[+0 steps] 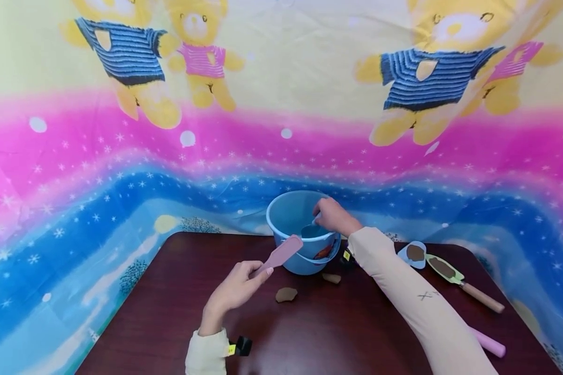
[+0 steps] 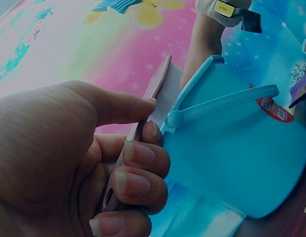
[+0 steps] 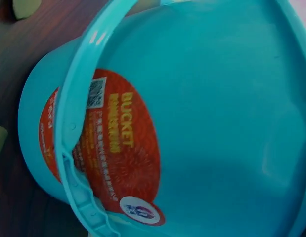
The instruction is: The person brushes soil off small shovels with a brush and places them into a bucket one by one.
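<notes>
A light blue bucket (image 1: 304, 264) stands at the table's back edge, its handle hanging down at the front. My left hand (image 1: 236, 289) grips a pink brush (image 1: 281, 252); the left wrist view shows white bristles on the brush (image 2: 157, 81), with thumb and curled fingers round its handle. My right hand (image 1: 335, 216) reaches over the bucket's right rim, fingers curled at a blue cup-like thing (image 1: 313, 230) inside, which is partly hidden. The right wrist view shows only the bucket's side (image 3: 217, 113) with a red label (image 3: 123, 143), no fingers.
A brown shard-like piece (image 1: 286, 295) and a smaller tan piece (image 1: 331, 278) lie before the bucket. To the right are a blue scoop (image 1: 407, 255) and a green trowel (image 1: 457, 275), both bearing brown pieces, and a pink handle (image 1: 489, 344). A bear-print cloth (image 1: 286, 151) hangs behind.
</notes>
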Tool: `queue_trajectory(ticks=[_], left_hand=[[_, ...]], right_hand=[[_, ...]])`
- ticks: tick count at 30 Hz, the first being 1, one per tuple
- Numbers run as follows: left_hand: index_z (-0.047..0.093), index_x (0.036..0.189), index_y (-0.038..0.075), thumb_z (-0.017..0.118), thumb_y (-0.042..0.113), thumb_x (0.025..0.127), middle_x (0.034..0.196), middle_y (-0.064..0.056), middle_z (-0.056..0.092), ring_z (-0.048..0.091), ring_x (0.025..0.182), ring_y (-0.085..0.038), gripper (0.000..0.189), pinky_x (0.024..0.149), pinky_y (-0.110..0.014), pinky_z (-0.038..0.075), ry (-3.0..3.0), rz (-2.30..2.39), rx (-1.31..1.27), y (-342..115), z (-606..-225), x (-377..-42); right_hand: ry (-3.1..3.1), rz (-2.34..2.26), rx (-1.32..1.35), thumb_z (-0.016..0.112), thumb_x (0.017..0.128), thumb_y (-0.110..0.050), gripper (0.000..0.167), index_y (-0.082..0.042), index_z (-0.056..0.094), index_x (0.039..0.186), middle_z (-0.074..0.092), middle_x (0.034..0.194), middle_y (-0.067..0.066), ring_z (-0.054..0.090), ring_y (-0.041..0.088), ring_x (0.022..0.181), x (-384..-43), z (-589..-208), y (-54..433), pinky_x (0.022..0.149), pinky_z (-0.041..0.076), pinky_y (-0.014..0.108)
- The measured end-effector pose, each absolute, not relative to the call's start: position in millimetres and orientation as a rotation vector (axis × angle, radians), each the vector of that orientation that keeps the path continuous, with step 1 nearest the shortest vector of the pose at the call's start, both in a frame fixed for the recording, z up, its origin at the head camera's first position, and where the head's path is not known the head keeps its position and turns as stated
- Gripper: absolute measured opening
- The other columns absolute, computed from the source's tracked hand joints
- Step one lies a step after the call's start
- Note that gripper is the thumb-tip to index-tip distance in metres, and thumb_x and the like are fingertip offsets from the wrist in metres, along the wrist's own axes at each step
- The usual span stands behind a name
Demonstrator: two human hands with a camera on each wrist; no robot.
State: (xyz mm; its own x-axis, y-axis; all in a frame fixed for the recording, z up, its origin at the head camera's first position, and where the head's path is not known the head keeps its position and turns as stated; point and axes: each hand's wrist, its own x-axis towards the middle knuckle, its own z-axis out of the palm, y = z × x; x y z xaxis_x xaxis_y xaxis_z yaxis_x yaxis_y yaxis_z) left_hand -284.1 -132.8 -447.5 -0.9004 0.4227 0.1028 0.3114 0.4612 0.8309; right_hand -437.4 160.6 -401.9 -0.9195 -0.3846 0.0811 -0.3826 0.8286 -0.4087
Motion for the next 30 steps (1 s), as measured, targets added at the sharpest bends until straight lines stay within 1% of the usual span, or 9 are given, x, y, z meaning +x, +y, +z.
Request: queue_trajectory(ticks=[10, 15, 16, 19, 22, 23, 24, 27, 30], left_hand=[[0.066, 0.094, 0.014, 0.058, 0.032, 0.104, 0.06, 0.001, 0.04, 0.032, 0.048, -0.01, 0.023, 0.046, -0.023, 0.03, 2.581, 1.422, 0.657, -132.0, -446.6, -286.2], [0.066, 0.094, 0.014, 0.059, 0.033, 0.104, 0.06, 0.002, 0.039, 0.032, 0.048, -0.01, 0.022, 0.046, -0.023, 0.03, 2.607, 1.406, 0.637, -135.1, -446.4, -286.0], [0.066, 0.094, 0.014, 0.059, 0.032, 0.104, 0.06, 0.002, 0.04, 0.032, 0.048, -0.01, 0.022, 0.047, -0.023, 0.03, 2.61, 1.402, 0.642, -135.3, -446.3, -286.2], [0.065, 0.092, 0.014, 0.058, 0.034, 0.104, 0.06, 0.002, 0.04, 0.032, 0.048, -0.009, 0.024, 0.047, -0.023, 0.031, 2.609, 1.4, 0.647, -135.2, -446.6, -286.3], [0.064, 0.091, 0.014, 0.058, 0.036, 0.104, 0.06, 0.002, 0.039, 0.032, 0.048, -0.009, 0.026, 0.047, -0.023, 0.03, 2.609, 1.4, 0.651, -135.2, -447.4, -286.4], [0.064, 0.091, 0.014, 0.058, 0.036, 0.104, 0.06, 0.002, 0.039, 0.032, 0.048, -0.009, 0.026, 0.047, -0.023, 0.03, 2.608, 1.401, 0.651, -135.3, -447.4, -286.1], [0.064, 0.091, 0.014, 0.058, 0.035, 0.104, 0.06, 0.002, 0.04, 0.032, 0.048, -0.009, 0.025, 0.047, -0.023, 0.03, 2.609, 1.401, 0.653, -135.3, -447.4, -286.0], [0.064, 0.091, 0.014, 0.058, 0.033, 0.104, 0.06, 0.002, 0.04, 0.031, 0.047, -0.009, 0.024, 0.046, -0.023, 0.03, 2.617, 1.398, 0.654, -135.6, -446.6, -286.1], [0.064, 0.091, 0.014, 0.058, 0.032, 0.104, 0.06, 0.002, 0.04, 0.031, 0.047, -0.009, 0.024, 0.046, -0.023, 0.03, 2.618, 1.401, 0.644, -136.5, -445.8, -286.3]], right_hand=[[3.002, -0.583, -0.609, 0.066, 0.098, -0.01, 0.024, 0.003, 0.071, 0.118, 0.071, 0.117, 0.017, 0.069, 0.027, 0.101, -435.7, -398.6, 159.7, 0.088, 0.057, 0.044], [2.967, -0.533, -0.611, 0.063, 0.1, -0.011, 0.024, 0.002, 0.07, 0.119, 0.071, 0.117, 0.017, 0.07, 0.026, 0.099, -434.1, -396.9, 157.2, 0.088, 0.057, 0.043], [2.959, -0.527, -0.602, 0.063, 0.1, -0.011, 0.024, 0.002, 0.07, 0.119, 0.071, 0.116, 0.017, 0.069, 0.025, 0.096, -433.6, -396.2, 156.8, 0.086, 0.057, 0.042], [2.934, -0.51, -0.596, 0.064, 0.1, -0.01, 0.021, 0.003, 0.071, 0.116, 0.071, 0.103, 0.016, 0.066, 0.022, 0.082, -432.4, -394.2, 156.6, 0.076, 0.055, 0.036], [2.912, -0.499, -0.602, 0.064, 0.1, -0.01, 0.019, 0.004, 0.072, 0.112, 0.067, 0.09, 0.014, 0.057, 0.02, 0.072, -431.8, -392.7, 156.8, 0.068, 0.047, 0.033], [2.908, -0.491, -0.605, 0.064, 0.1, -0.01, 0.019, 0.003, 0.072, 0.111, 0.066, 0.089, 0.014, 0.057, 0.021, 0.071, -431.6, -392.4, 156.8, 0.068, 0.046, 0.034], [2.909, -0.477, -0.608, 0.064, 0.1, -0.009, 0.019, 0.003, 0.071, 0.112, 0.067, 0.092, 0.013, 0.058, 0.021, 0.074, -431.1, -392.0, 156.7, 0.07, 0.048, 0.034], [2.904, -0.421, -0.603, 0.066, 0.099, -0.01, 0.021, 0.002, 0.07, 0.115, 0.07, 0.106, 0.016, 0.066, 0.025, 0.088, -430.2, -389.8, 156.0, 0.079, 0.054, 0.038], [2.888, -0.369, -0.595, 0.067, 0.098, -0.01, 0.025, 0.001, 0.069, 0.12, 0.068, 0.122, 0.019, 0.068, 0.029, 0.104, -429.3, -386.9, 155.1, 0.088, 0.056, 0.044]])
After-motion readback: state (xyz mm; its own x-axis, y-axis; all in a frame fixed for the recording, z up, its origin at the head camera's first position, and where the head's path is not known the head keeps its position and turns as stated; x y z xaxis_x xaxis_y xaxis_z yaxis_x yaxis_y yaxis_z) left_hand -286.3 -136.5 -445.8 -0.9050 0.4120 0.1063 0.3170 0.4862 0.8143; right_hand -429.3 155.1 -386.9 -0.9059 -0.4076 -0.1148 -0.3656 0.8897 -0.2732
